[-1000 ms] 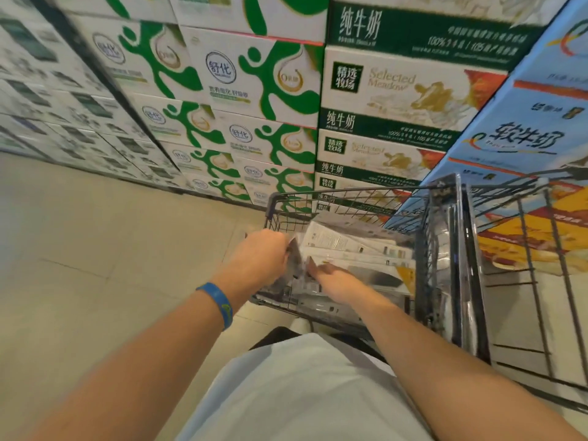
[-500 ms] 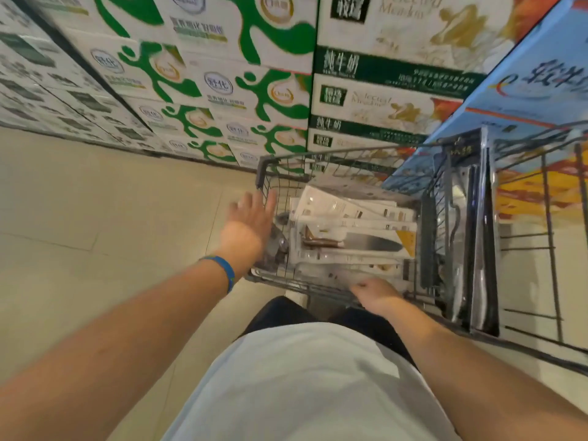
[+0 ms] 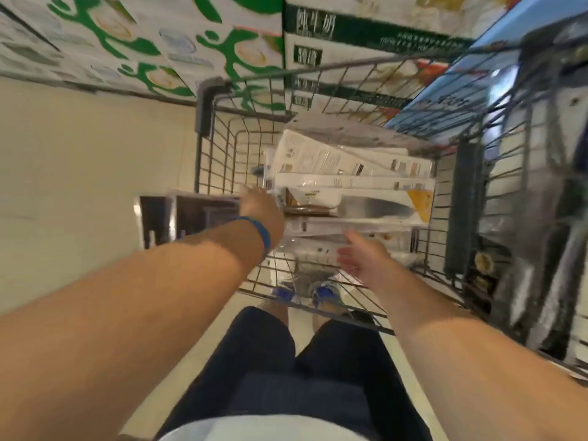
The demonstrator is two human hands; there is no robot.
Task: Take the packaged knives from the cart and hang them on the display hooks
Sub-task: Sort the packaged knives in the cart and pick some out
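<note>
Several packaged knives [image 3: 353, 181] lie stacked in the wire cart [image 3: 222, 144]; they are white cards under clear blisters, and one shows a broad steel blade [image 3: 372, 207]. My left hand [image 3: 262, 208], with a blue wristband, reaches over the cart's left side, and its fingers stretch to the left ends of the packages. A dark package [image 3: 191, 214] sticks out just left of that hand. My right hand [image 3: 362, 259] hovers open, palm up, over the nearest packages and holds nothing. The view is blurred.
Stacked milk cartons [image 3: 203, 46] wall off the far side beyond the cart. A wire display rack [image 3: 541, 192] with dark hanging packages stands close on the right. Pale floor tiles [image 3: 79, 170] stretch to the left. My legs and shoes show below the cart.
The view has tipped down over the cart. My left hand moved from the cart's rim to the package ends. My right hand left the near rim and now hovers with spread fingers.
</note>
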